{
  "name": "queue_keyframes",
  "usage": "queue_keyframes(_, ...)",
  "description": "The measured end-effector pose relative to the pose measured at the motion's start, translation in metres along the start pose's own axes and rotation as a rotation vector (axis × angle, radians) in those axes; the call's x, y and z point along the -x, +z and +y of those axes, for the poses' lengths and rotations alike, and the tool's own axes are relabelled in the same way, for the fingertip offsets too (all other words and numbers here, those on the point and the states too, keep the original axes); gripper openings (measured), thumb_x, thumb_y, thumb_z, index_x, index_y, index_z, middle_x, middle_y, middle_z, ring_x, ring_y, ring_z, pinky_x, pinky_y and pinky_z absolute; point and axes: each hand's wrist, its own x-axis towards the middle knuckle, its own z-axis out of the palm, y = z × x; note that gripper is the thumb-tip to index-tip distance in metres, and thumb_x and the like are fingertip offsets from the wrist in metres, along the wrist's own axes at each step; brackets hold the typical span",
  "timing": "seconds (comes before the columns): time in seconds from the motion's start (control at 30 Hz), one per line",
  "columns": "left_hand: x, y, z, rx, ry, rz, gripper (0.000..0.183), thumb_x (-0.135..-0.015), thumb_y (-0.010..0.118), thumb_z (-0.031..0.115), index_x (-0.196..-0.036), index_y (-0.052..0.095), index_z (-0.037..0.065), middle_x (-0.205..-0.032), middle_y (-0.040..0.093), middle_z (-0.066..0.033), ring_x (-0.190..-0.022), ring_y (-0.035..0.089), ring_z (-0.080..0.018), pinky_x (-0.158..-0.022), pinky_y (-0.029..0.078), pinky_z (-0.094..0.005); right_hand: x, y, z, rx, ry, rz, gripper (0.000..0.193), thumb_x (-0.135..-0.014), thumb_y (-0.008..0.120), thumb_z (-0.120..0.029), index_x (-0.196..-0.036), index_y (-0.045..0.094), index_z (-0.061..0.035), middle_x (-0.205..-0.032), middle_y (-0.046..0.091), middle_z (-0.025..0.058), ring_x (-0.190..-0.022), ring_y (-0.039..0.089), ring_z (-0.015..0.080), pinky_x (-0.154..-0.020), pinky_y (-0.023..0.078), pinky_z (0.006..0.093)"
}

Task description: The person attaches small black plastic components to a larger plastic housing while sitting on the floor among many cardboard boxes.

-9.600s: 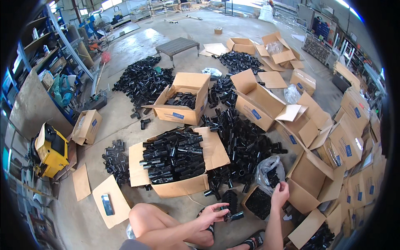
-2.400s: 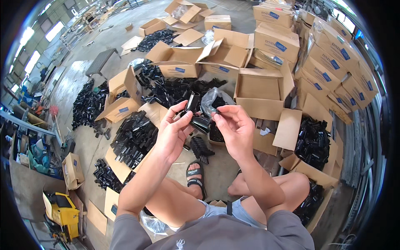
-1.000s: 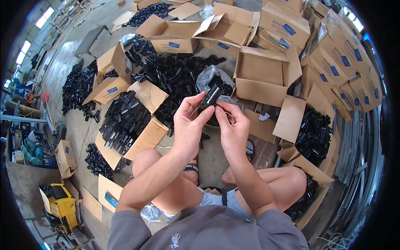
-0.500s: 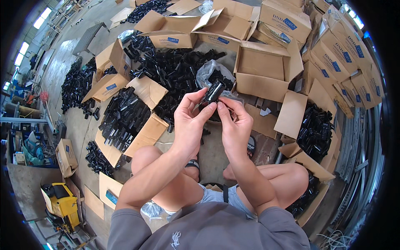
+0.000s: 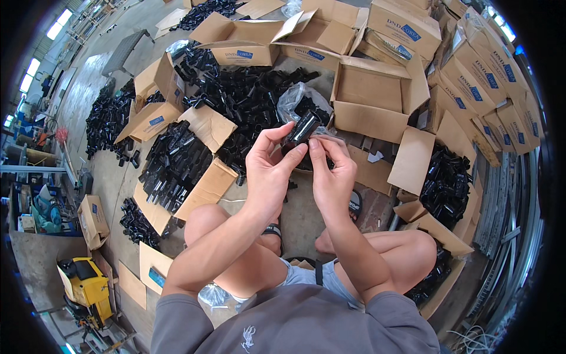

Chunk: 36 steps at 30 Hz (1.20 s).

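Both my hands are raised in front of me, gripping one small black plastic part (image 5: 303, 127) between their fingertips. My left hand (image 5: 270, 172) pinches it from the left and below, and my right hand (image 5: 331, 172) holds it from the right. Just behind the part lies a clear plastic bag (image 5: 295, 101) holding more black parts. A big heap of the same black parts (image 5: 247, 97) covers the concrete floor beyond my hands. My bare knees show below my forearms.
Open cardboard boxes ring me: an empty one (image 5: 374, 97) ahead right, a flat box full of black parts (image 5: 177, 168) to the left, stacked boxes (image 5: 471, 65) far right. More black parts (image 5: 445, 177) fill a box at right. A yellow machine (image 5: 85, 283) stands lower left.
Over the earlier frames I went from reaching down to the floor heap to holding a black part up in both hands. In the last second the hands shifted only slightly.
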Motion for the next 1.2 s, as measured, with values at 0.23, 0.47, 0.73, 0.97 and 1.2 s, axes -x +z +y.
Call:
queue_keyframes(0.23,0.000,0.001,-0.003,-0.039,-0.002,0.006,0.038,-0.090,0.073,-0.005,-0.126,0.062,-0.001,-0.125,0.066,-0.0096,-0.112,0.064,-0.0139,-0.098,0.052,-0.0295,0.006,0.005,0.009,-0.175,0.134,0.021,0.021,-0.099,0.069,-0.016,-0.111,0.070,0.0010,-0.106,0.069,0.0101,-0.095,0.066,0.0180,-0.084,0.051,0.0306)
queue_keyframes(0.47,0.001,0.003,-0.002,-0.035,-0.032,0.031,0.038,-0.091,0.073,-0.005,-0.127,0.062,-0.001,-0.123,0.067,-0.0085,-0.110,0.065,-0.0132,-0.096,0.053,-0.0289,0.007,0.000,0.002,-0.145,0.123,-0.016,0.022,-0.098,0.069,-0.014,-0.112,0.071,0.0026,-0.107,0.071,0.0119,-0.098,0.068,0.0209,-0.088,0.052,0.0331)
queue_keyframes(0.73,0.001,0.003,0.000,-0.052,0.024,0.003,0.036,-0.092,0.071,-0.006,-0.126,0.062,0.000,-0.120,0.069,-0.0084,-0.108,0.066,-0.0123,-0.095,0.053,-0.0285,0.000,0.004,0.005,-0.055,-0.015,0.007,0.021,-0.098,0.068,-0.014,-0.111,0.069,0.0025,-0.103,0.071,0.0108,-0.095,0.068,0.0204,-0.086,0.053,0.0340)
queue_keyframes(0.97,0.001,0.002,-0.005,-0.092,-0.005,-0.029,0.040,-0.092,0.072,-0.004,-0.129,0.061,0.002,-0.122,0.066,-0.0082,-0.109,0.063,-0.0120,-0.097,0.051,-0.0292,0.004,0.003,0.009,-0.238,0.177,-0.040,0.020,-0.103,0.064,-0.018,-0.110,0.064,0.0012,-0.101,0.069,0.0061,-0.096,0.064,0.0130,-0.084,0.052,0.0290)
queue_keyframes(1.2,-0.003,0.001,0.003,-0.040,-0.004,0.030,0.037,-0.091,0.071,-0.006,-0.126,0.062,-0.001,-0.117,0.069,-0.0083,-0.107,0.065,-0.0119,-0.094,0.053,-0.0277,0.006,0.013,0.003,-0.324,0.102,0.012,0.017,-0.102,0.063,-0.011,-0.113,0.063,0.0015,-0.101,0.067,0.0056,-0.095,0.062,0.0101,-0.083,0.050,0.0250)
